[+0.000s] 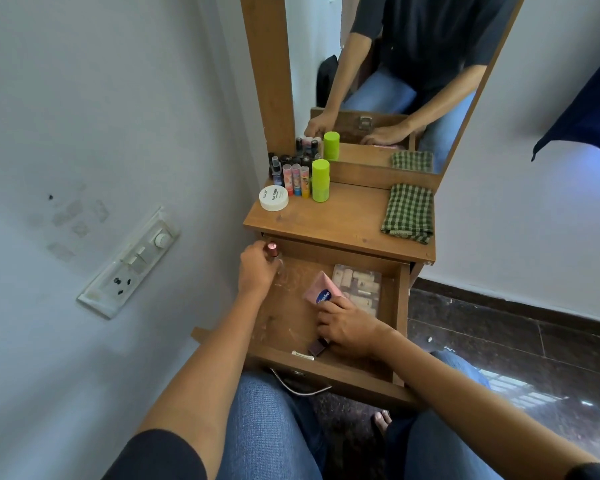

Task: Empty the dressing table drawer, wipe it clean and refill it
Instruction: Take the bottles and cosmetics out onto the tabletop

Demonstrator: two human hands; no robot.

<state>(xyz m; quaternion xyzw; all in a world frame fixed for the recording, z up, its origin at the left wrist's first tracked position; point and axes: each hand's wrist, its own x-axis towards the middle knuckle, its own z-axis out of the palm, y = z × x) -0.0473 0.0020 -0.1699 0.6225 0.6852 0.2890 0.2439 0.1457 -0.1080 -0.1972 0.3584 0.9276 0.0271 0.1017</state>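
The wooden drawer (400, 299) of the dressing table stands pulled open in front of me. My left hand (257, 268) is at the drawer's far left corner and holds a small bottle with a pink metallic cap (271, 250). Inside the drawer, my right hand (347, 327) holds the lower end of a pink Vaseline tube (321, 289). A clear packet of small pale items (359, 285) lies at the drawer's right. Just under my right hand lies a dark brown small box (316, 348), and a white clip (302, 355) lies by the front wall.
On the table top (343, 220) stand a lime-green bottle (320, 180), several small tubes and nail polish bottles (296, 178), a white round jar (273, 198) and a folded green checked cloth (409, 213). A mirror (378, 74) rises behind. A wall switchboard (132, 265) is at left.
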